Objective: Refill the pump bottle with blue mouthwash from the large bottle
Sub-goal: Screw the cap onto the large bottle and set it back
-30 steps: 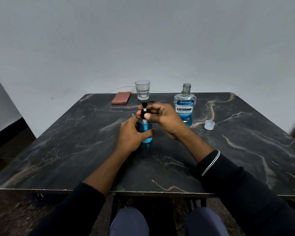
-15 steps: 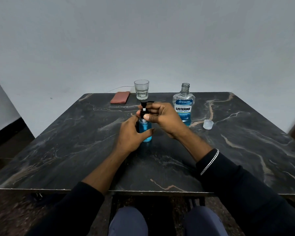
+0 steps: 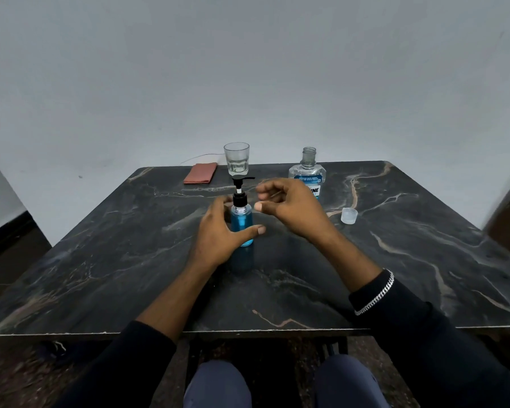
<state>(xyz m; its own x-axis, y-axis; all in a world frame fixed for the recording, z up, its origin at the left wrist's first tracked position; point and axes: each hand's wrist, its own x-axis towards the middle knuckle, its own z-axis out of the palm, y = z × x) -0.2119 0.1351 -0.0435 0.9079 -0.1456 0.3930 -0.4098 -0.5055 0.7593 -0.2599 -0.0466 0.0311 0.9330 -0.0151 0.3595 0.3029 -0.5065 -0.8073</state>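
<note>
Black stone table (image 3: 124,260), streaked with pale and rust-coloured veins, fills the lower half of the view. Its near edge is chipped white and its far edge sits close to a plain grey wall (image 3: 248,69). At the far edge lies a flat reddish pouch (image 3: 200,177), and just right of it a clear glass (image 3: 236,159) stands upright. A thin cable (image 3: 200,156) trails behind them.

Further right stands the large bottle (image 3: 306,171), its neck uncapped and its label partly hidden behind the right hand (image 3: 292,209). Its clear cap (image 3: 349,215) sits on the table to the right, apart from it.

The pump bottle (image 3: 242,222) stands upright near the table's middle, full of blue liquid, with its black pump on top and the spout pointing right. The left hand (image 3: 218,242) grips its body, thumb across the front and fingers round the back. The right hand hovers just right of the pump, fingers loosely curled and thumb apart, holding nothing. A silver bracelet (image 3: 377,293) circles that wrist above a dark sleeve.

Below the table edge, 2 knees show over a dark speckled floor (image 3: 18,375).
</note>
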